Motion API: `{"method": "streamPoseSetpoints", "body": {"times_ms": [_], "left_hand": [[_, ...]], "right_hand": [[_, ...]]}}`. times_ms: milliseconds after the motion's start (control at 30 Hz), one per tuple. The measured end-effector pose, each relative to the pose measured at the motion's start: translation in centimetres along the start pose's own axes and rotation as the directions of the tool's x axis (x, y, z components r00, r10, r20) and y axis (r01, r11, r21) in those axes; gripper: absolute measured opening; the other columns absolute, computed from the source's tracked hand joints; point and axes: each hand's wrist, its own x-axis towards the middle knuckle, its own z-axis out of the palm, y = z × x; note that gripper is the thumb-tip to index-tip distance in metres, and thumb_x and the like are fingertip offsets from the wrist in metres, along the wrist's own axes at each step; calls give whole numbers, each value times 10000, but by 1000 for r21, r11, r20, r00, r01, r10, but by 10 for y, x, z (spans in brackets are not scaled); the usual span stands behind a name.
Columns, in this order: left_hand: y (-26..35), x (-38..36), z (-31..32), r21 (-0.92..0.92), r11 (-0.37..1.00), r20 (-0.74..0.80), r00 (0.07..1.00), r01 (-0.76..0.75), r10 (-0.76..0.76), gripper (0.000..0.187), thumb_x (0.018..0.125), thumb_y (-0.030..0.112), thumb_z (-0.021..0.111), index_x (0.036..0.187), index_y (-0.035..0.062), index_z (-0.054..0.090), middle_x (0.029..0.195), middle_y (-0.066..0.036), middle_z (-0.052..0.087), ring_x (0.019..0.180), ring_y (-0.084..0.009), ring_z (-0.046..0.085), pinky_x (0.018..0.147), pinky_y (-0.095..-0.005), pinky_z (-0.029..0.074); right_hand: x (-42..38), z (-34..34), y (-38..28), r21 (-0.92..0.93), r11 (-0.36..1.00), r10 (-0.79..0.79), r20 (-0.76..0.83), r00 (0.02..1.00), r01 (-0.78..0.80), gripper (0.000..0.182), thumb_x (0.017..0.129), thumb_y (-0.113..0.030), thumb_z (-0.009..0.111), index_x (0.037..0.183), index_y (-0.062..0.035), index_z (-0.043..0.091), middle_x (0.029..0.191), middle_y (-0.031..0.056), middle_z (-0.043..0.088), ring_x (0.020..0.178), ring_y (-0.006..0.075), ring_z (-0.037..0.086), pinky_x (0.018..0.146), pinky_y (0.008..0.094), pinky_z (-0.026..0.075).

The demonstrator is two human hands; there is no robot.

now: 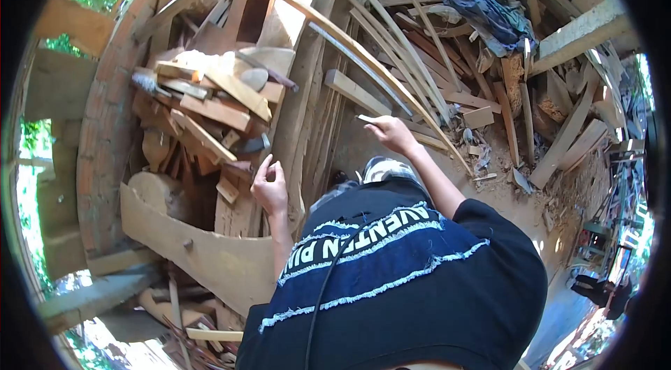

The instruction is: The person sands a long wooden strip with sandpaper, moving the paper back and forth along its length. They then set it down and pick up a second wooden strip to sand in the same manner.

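My left hand (270, 190) is raised beside a heap of scrap wood, its index finger and thumb apart with nothing seen between them. Just beyond its fingertips, a grey curved blade-like piece (254, 144) lies at the edge of the heap. Between the fingertips of my right hand (393, 134) is a small pale flat piece (366, 118), too small to name for sure. That hand is closed and hovers over the floor, near the end of a squared wooden beam (358, 92).
Offcuts (217, 113) are heaped on my left beside thick planks (307, 97). A curved board (203, 248) lies nearer me. Long strips (402, 41) lean ahead. More scrap wood and a dark cloth (482, 12) are at the right, by a brick wall (105, 139) opposite.
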Motion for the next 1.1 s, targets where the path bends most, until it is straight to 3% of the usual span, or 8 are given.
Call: {"method": "streamPoseSetpoints", "body": {"times_ms": [200, 333, 400, 467, 533, 800, 1000, 1100], "left_hand": [[36, 65, 51, -20, 997, 114, 991, -71, 73, 222, 823, 76, 679, 1034, 13, 698, 786, -126, 708, 714, -181, 688, 692, -297, 525], [67, 84, 95, 74, 997, 164, 986, -34, 21, 232, 824, 127, 704, 1029, 19, 703, 782, -110, 709, 702, -151, 670, 673, -282, 516], [65, 88, 127, 73, 997, 164, 986, 19, -31, 222, 812, 115, 708, 1010, 13, 708, 784, -143, 704, 689, -202, 686, 661, -305, 527], [77, 94, 155, 107, 990, 173, 979, 95, -112, 226, 803, 131, 725, 992, 8, 712, 782, -147, 703, 689, -204, 686, 660, -304, 526], [100, 101, 179, 125, 963, 175, 950, 239, -259, 232, 794, 144, 739, 986, 15, 718, 792, -148, 705, 703, -197, 690, 662, -301, 526], [124, 127, 244, 222, 876, 132, 877, 428, -462, 231, 770, 100, 751, 985, 21, 721, 814, -143, 714, 742, -182, 700, 692, -281, 530], [117, 126, 258, 286, 838, 131, 847, 466, -515, 163, 782, 43, 712, 941, 6, 716, 803, -127, 712, 725, -180, 693, 684, -279, 536], [122, 131, 262, 286, 832, 154, 834, 475, -529, 157, 800, 54, 690, 946, -2, 704, 837, -141, 707, 744, -205, 693, 689, -288, 535]], "right_hand": [[68, -55, 49, 88, 935, 350, -62, 935, -344, 311, 898, -292, 594, 1024, -17, 671, 857, 222, 658, 772, 343, 651, 688, 395, 495], [165, -73, 167, -198, 965, 143, -162, 976, -174, 260, 902, -256, 577, 1007, -46, 689, 923, 180, 679, 804, 322, 657, 694, 372, 501], [237, -79, 241, 131, 954, 296, -270, 916, -270, 304, 924, -284, 521, 1063, -56, 668, 942, 175, 682, 845, 331, 660, 746, 377, 514], [325, -101, 282, -374, 859, 290, -206, 935, -349, 381, 947, -362, 475, 1082, -57, 659, 960, 181, 680, 880, 343, 656, 794, 397, 505], [401, -102, 338, 68, 923, 377, -353, 856, -378, 431, 968, -393, 438, 1007, -23, 655, 942, 192, 670, 859, 361, 645, 757, 432, 485], [620, -69, 447, 223, 911, 409, -386, 827, -346, 418, 971, -436, 402, 1352, -286, 488, 1098, 207, 627, 1043, 380, 593, 897, 372, 459], [661, -22, 468, -45, 908, 397, -217, 892, -416, 818, 829, -280, 679, 1485, -339, 194, 1526, 183, 191, 1364, 405, 277, 1021, 591, 336], [657, -24, 455, -90, 924, 328, -311, 892, -371, 974, 742, -212, 730, 1497, -326, 125, 1461, 229, 248, 1317, 428, 315, 1014, 564, 356]]}}
